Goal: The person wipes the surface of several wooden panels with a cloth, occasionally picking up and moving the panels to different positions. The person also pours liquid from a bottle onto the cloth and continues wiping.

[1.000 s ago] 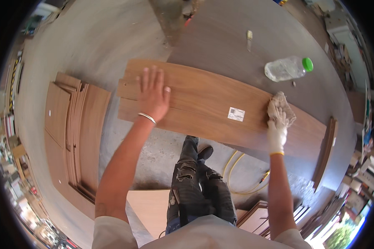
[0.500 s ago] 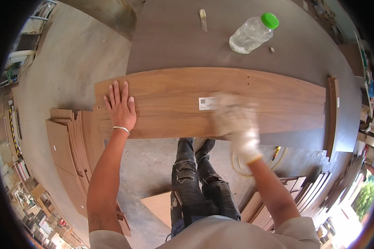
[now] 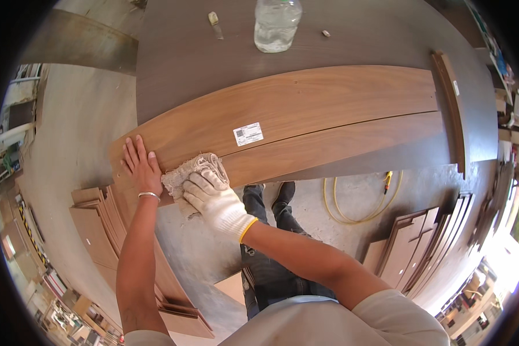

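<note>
A long brown wood-look panel [image 3: 340,92] lies across the dark table, bearing a white label [image 3: 248,134]. Along its near side runs a narrower panel [image 3: 352,143], with a dark seam between them. My bare left hand [image 3: 141,167], a band around its wrist, lies flat on the panels' left end, fingers outstretched. Close beside it, my right hand [image 3: 213,199], in a white knitted glove, presses a bunched, frayed greyish rag [image 3: 181,173] onto the near left edge. Part of the rag hangs past that edge. The wood beneath it is hidden.
The table [image 3: 179,75] holds a clear bottle [image 3: 275,29], a small blade-like tool [image 3: 214,22] and a narrow brown board [image 3: 452,109] at right. Stacked panels [image 3: 92,216] stand at left, others [image 3: 409,245] at right. A yellow hose [image 3: 352,221] loops on the floor.
My right hand has swept the rag leftward from the panel's middle to beside my left hand. The left hand stays at the left end. The view has shifted and tilted.
</note>
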